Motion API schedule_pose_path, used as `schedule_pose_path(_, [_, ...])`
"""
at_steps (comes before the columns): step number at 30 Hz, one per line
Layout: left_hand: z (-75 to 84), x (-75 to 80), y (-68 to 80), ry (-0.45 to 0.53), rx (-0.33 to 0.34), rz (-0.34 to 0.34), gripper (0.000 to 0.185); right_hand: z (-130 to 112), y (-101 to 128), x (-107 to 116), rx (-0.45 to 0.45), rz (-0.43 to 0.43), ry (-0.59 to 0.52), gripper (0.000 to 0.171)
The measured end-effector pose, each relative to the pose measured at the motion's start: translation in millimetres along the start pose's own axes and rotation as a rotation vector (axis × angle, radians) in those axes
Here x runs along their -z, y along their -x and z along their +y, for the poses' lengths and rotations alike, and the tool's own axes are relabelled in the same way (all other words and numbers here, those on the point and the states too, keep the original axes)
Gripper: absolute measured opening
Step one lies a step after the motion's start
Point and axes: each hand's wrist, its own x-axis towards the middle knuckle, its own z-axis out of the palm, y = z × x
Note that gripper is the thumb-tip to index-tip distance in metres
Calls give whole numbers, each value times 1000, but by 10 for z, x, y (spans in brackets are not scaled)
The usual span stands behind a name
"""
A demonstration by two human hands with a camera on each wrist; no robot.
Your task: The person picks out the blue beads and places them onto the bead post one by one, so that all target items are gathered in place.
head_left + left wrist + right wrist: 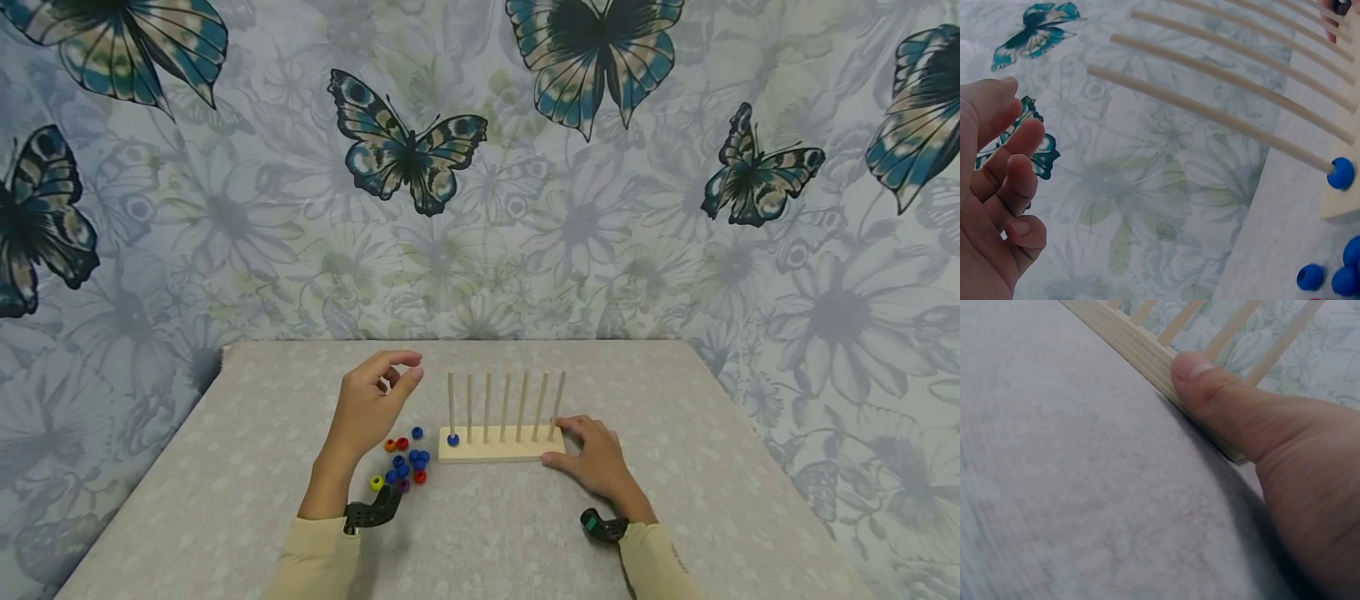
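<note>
A pale wooden peg board (498,452) with a row of several upright pegs stands on the table. Around the foot of its leftmost peg sits a blue bead (453,440), which the left wrist view also shows (1340,173). My right hand (596,458) grips the board's right end, thumb (1210,384) along the front edge and fingers at the back. Raised to the left of the pegs, my left hand (370,408) holds nothing; its fingers are loosely bent, with thumb and forefinger apart. Below it lie loose beads, among them a red bead (420,477) and a yellow bead (377,482).
More blue beads (423,457), an orange bead (390,445) and a purple bead (404,486) lie in the cluster left of the board. A patterned cloth covers the table (510,533). Behind it hangs a butterfly-print backdrop (480,267).
</note>
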Motion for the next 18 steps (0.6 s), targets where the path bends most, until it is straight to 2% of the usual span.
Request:
schedule_pose_path(7, [27, 106, 74, -42, -5, 20, 22, 42, 10, -14, 2, -1, 2, 76])
schedule_pose_path(18, [-16, 220, 189, -96, 37, 36, 22, -2, 6, 6, 15, -4, -37, 74])
